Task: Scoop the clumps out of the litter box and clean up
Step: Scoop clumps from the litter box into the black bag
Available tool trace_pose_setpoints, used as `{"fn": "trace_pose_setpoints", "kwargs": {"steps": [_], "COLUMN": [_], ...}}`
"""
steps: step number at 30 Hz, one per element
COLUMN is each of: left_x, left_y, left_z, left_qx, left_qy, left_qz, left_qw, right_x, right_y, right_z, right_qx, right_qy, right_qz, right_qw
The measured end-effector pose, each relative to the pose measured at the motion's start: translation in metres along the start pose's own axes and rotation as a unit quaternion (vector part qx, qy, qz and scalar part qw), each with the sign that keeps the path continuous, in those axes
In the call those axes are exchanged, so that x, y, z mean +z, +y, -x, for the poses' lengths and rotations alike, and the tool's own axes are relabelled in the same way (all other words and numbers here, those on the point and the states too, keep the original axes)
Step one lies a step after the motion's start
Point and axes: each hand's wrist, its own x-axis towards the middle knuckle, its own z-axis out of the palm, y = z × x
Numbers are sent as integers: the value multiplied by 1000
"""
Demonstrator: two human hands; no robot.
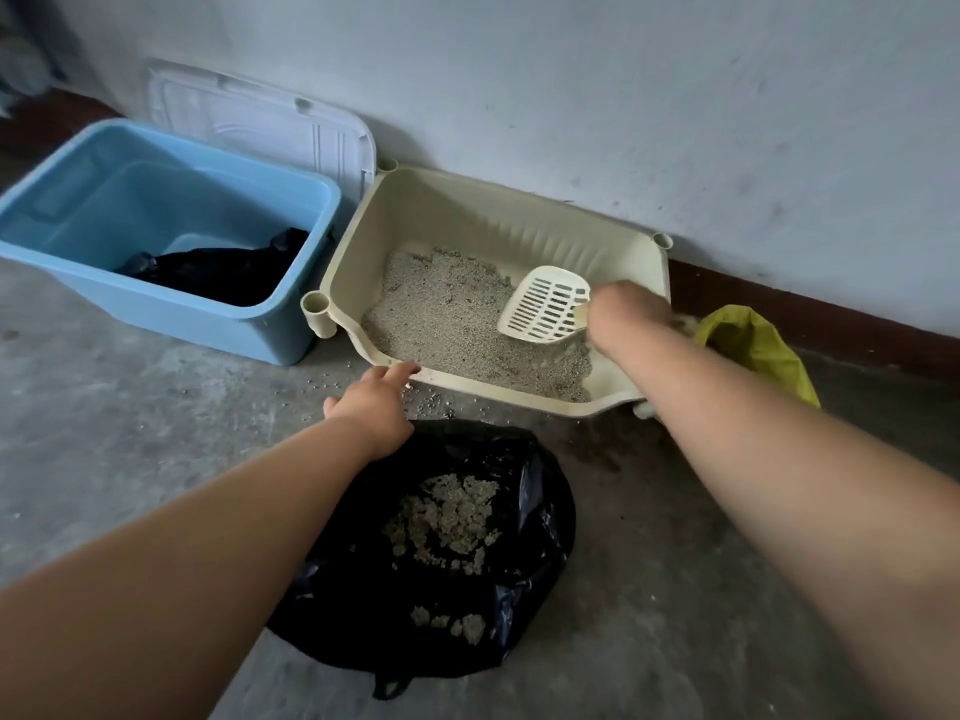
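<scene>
Down on the bare grey concrete floor (pixel 130 407), against a scuffed pale wall (pixel 571 96), the cream plastic litter box (pixel 467 210) sits with its grey granular litter (pixel 441 314) banked toward the left and near side. My right hand (pixel 623 317) is blurred, but its fingers look wrapped round the handle of the white slotted plastic scoop (pixel 545 306), whose head is tilted up over the litter and looks empty. My left hand (pixel 376 402) is relaxed, fingers stretched out with the tips touching the box's near rim. I judge I am between scoops. To do the next one well, I should press that rim so the box cannot slide, push the scoop in low and flat under the litter, lift slowly, and shake gently so loose grains fall through the slots while clumps stay. The open black plastic rubbish bag (pixel 363 589) lies just in front of the box, with pale clumps (pixel 452 517) in it, so the carry is short. Stray grains (pixel 431 402) dot the floor between box and bag and will need sweeping. A light blue plastic storage bin (pixel 171 309) stands to the left with a crumpled black bag (pixel 223 272) inside, its translucent white lid (pixel 260 127) leaning on the wall. A yellow plastic bag (pixel 753 345) lies to the right by the dark red skirting (pixel 831 324).
</scene>
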Motion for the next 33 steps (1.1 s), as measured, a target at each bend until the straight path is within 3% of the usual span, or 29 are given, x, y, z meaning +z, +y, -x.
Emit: {"fn": "trace_pose_setpoints", "kwargs": {"steps": [7, 16, 22, 25, 28, 33], "left_x": [5, 13, 18, 17, 15, 13], "left_y": [11, 24, 26, 23, 24, 23], "left_z": [-13, -28, -33, -34, -36, -36], "left_qx": [15, 27, 37, 42, 44, 36], "left_qy": [-24, -56, -90, -86, -90, -110], "left_qz": [-38, -121, -140, -144, -150, -156], "left_qw": [999, 991, 985, 985, 984, 981], "right_x": [-3, -13, 2, 2, 4, 11], "right_y": [-4, -24, -15, -7, 7, 21], "right_z": [-22, -37, -44, -48, -44, -31], "right_qx": [-94, -149, -203, -213, -193, -132], "right_qy": [46, 90, 85, 80, 64, 26], "right_qz": [312, 480, 448, 391, 318, 276], "right_qw": [944, 860, 866, 892, 926, 952]}}
